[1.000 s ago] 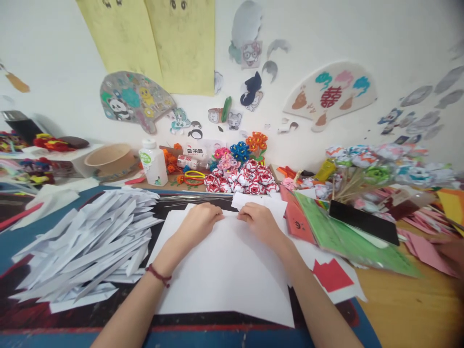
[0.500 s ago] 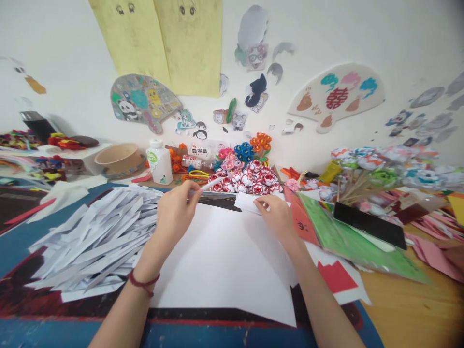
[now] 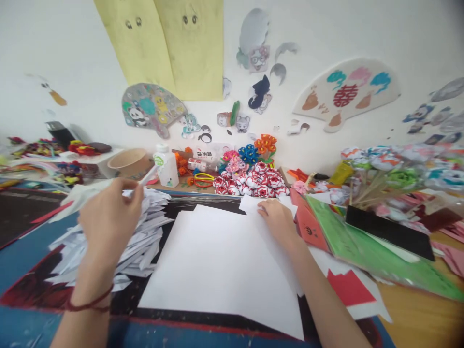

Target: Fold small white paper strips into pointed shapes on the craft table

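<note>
My left hand (image 3: pixel 112 217), with a dark red cord at the wrist, is raised over the heap of folded white paper strips (image 3: pixel 145 246). Its thumb and forefinger pinch a thin white rolled piece (image 3: pixel 148 178) that points up to the right. My right hand (image 3: pixel 277 217) is closed at the small white paper pieces (image 3: pixel 250 204) behind the large white sheets (image 3: pixel 221 261); its fingertips rest on their edge. The large sheets lie flat between my arms.
A white bottle (image 3: pixel 166 166), a clay bowl (image 3: pixel 131 163) and red-white paper flowers (image 3: pixel 261 180) stand along the wall. At the right lie a green packet (image 3: pixel 366 256), a black flat object (image 3: pixel 389 232) and red paper (image 3: pixel 350 288).
My left hand has moved left with the white rolled piece, from above the large sheets to over the strips. The view has shifted slightly; my right hand stays at the small papers.
</note>
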### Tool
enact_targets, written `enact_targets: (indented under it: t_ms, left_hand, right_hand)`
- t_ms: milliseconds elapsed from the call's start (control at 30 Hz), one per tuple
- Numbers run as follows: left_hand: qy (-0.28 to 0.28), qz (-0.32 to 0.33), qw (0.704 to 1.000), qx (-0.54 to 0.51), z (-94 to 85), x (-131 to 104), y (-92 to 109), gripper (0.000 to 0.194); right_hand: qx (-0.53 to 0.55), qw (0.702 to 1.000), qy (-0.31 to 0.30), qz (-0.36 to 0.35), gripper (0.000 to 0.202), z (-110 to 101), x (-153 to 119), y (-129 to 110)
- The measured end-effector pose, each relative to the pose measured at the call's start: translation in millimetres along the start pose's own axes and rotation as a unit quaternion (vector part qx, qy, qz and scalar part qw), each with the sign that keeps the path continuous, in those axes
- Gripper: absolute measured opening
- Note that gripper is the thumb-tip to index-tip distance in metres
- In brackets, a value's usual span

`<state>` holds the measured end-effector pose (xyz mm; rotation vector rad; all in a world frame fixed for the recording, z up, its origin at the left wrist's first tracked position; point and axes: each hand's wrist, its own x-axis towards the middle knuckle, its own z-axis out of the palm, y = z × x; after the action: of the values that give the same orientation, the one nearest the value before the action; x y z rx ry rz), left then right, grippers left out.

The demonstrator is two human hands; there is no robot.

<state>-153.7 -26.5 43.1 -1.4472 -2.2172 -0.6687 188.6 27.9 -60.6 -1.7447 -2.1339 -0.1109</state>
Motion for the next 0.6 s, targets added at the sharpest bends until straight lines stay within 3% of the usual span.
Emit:
enact_targets:
  t_ms: [167, 233, 300, 367, 500, 600]
  left_hand:
    - [0.024, -0.044, 0.989, 0.136, -10.2, 8.5, -63.8, 0.047]
    - [-0.036, -0.032, 0.988, 0.144, -8.6, 9.9, -73.4, 0.045]
    - [-0.090, -0.011, 0.988, 0.126, -4.3, 10.4, -75.1, 0.039]
    - [-0.091, -0.018, 0.989, 0.117, 0.5, 8.1, -72.1, 0.037]
    - [-0.017, 0.033, 0.992, 0.120, 2.0, -6.8, -56.9, 0.036]
    - [0.055, 0.070, 0.988, 0.126, -4.7, -18.0, -30.6, 0.036]
  right_hand:
    - [-0.005, 1.000, -0.009, -0.008, 0.016, 0.8, 0.2, 0.5]
    - [-0.002, 1.000, -0.005, -0.015, 0.016, 4.0, 0.6, -0.1]
    - [-0.014, 1.000, -0.002, -0.021, 0.015, 6.6, 1.0, -1.4]
    - [-0.030, 0.999, -0.002, -0.027, 0.015, 7.0, 1.0, -3.0]
    - [-0.052, 0.998, -0.010, -0.020, 0.016, 4.6, -0.3, -4.6]
    - [-0.053, 0.998, -0.007, -0.016, 0.020, 6.4, -0.3, -4.3]
